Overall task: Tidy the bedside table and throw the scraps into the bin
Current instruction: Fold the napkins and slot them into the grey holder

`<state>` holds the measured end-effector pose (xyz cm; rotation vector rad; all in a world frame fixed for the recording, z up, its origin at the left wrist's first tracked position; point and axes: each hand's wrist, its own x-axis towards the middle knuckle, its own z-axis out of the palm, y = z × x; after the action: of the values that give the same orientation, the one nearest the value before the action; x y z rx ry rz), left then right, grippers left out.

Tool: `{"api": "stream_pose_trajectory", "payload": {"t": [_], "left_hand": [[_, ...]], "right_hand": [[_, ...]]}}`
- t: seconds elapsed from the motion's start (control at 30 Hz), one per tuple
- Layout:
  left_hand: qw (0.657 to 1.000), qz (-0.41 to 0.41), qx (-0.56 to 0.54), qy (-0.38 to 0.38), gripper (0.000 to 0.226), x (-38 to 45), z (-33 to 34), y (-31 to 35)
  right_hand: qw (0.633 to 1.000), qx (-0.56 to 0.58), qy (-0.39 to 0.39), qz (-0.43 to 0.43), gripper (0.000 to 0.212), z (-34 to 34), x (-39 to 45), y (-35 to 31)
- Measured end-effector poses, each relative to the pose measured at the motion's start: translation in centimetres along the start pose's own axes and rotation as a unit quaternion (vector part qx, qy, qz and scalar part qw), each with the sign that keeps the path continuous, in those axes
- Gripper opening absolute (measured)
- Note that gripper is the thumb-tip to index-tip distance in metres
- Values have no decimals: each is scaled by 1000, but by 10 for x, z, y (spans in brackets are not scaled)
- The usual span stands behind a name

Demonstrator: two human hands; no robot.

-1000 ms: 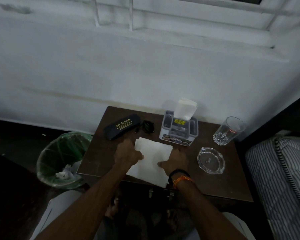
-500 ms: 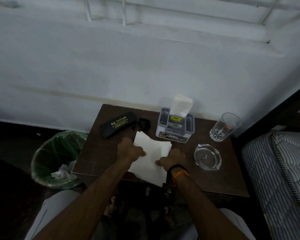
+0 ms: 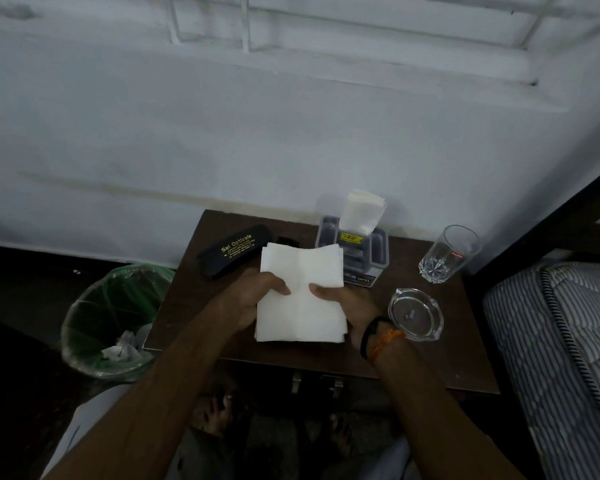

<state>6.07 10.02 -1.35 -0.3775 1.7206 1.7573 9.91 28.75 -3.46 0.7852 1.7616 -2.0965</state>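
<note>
A stack of white paper napkins (image 3: 302, 296) is held up above the dark brown bedside table (image 3: 194, 306). My left hand (image 3: 253, 296) grips its left edge and my right hand (image 3: 347, 303) grips its right edge, thumbs on top. Left of the table on the floor stands a clear bin with a green liner (image 3: 111, 320), with crumpled white scraps at its bottom. A black spectacle case (image 3: 234, 251) with yellow lettering lies at the table's back left.
A clear holder (image 3: 361, 258) with napkins standing in it is at the back, a drinking glass (image 3: 447, 254) at the back right, a glass ashtray (image 3: 414, 315) in front of it. A striped mattress (image 3: 561, 341) borders the right side. A small black object peeks out behind the napkins.
The napkins lay flat on the table under both hands; now both hands have gathered them and lifted them, squared up, off the surface.
</note>
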Motion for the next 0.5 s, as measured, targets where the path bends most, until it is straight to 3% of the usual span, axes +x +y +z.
{"api": "stream_pose_trajectory", "payload": {"t": [0.17, 0.37, 0.5], "left_hand": [[991, 128, -32, -3, 43, -7, -3, 5], [949, 308, -50, 44, 37, -27, 7, 15], [948, 317, 1, 31, 34, -20, 8, -2]], "right_hand": [[991, -5, -89, -96, 41, 2, -12, -21], [951, -27, -32, -307, 38, 12, -22, -38], [951, -47, 7, -305, 42, 11, -12, -20]]}}
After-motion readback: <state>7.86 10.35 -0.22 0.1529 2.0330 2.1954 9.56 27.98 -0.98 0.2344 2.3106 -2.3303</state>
